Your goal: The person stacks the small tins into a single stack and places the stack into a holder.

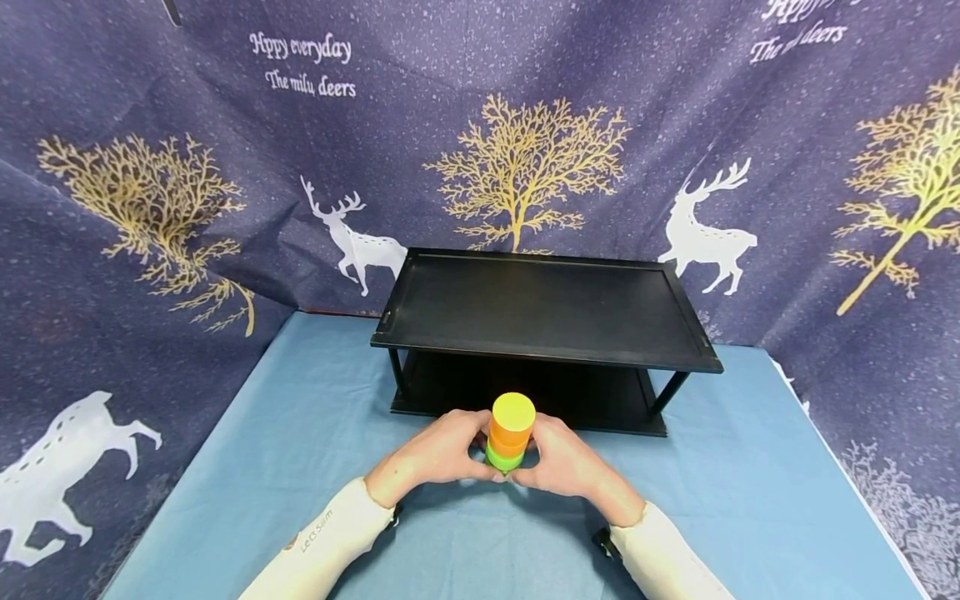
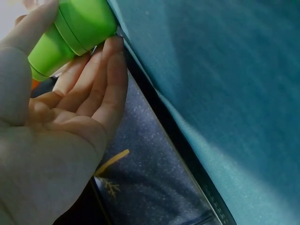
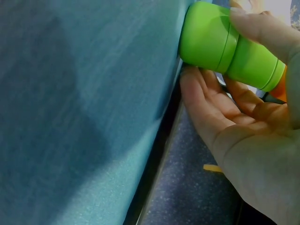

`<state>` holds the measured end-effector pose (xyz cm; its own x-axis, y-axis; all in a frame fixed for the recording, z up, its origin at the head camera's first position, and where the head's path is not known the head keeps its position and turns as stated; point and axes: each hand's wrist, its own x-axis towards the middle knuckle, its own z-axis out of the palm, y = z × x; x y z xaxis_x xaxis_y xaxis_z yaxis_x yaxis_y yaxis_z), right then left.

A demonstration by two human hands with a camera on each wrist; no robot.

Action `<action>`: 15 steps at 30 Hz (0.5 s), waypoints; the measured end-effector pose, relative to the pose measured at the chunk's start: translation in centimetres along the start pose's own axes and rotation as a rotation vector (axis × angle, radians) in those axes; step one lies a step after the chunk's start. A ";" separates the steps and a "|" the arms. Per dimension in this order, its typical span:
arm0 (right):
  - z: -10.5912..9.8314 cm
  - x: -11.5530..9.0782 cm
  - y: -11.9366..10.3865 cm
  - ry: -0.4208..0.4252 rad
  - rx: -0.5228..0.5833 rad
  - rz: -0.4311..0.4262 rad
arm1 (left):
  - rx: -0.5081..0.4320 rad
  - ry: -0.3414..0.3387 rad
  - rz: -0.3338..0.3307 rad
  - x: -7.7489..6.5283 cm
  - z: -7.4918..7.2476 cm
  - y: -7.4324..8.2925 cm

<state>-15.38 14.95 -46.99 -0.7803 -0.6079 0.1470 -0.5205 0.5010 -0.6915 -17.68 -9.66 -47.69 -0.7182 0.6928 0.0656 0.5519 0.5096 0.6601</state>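
Observation:
A small upright stack of coloured plastic pieces (image 1: 512,421) is between the two hands in the head view, with a yellow top, an orange middle and a green bottom. My left hand (image 1: 452,450) holds it from the left, and my right hand (image 1: 564,460) from the right. In the left wrist view the thumb lies along the rounded green part (image 2: 86,26), with the fingers on its other side. Thumb and fingers likewise grip the green part (image 3: 208,37) in the right wrist view. Its lower end is close to the blue cloth; contact is hard to tell.
Just beyond the hands stands a black two-level shelf (image 1: 540,308) with a raised rim and slanting posts. A blue cloth (image 1: 300,400) covers the table. Dark curtains (image 1: 397,125) printed with deer and golden trees hang at the back and sides.

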 end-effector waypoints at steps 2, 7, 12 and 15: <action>0.0 0.0 0.1 0.002 0.002 0.001 | -0.010 0.001 0.004 0.0 -0.1 0.0; 0.2 0.0 0.2 0.002 0.005 0.004 | -0.027 -0.004 0.002 -0.1 -0.2 0.2; 0.1 0.0 0.3 -0.002 0.006 0.005 | -0.035 -0.006 0.003 0.0 -0.1 0.1; 0.1 0.0 0.2 -0.007 0.008 0.004 | -0.033 -0.007 0.000 0.0 -0.1 0.1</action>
<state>-15.47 15.02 -47.17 -0.7800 -0.6102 0.1391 -0.5145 0.4986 -0.6976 -17.71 -9.63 -47.55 -0.7151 0.6964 0.0599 0.5371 0.4927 0.6847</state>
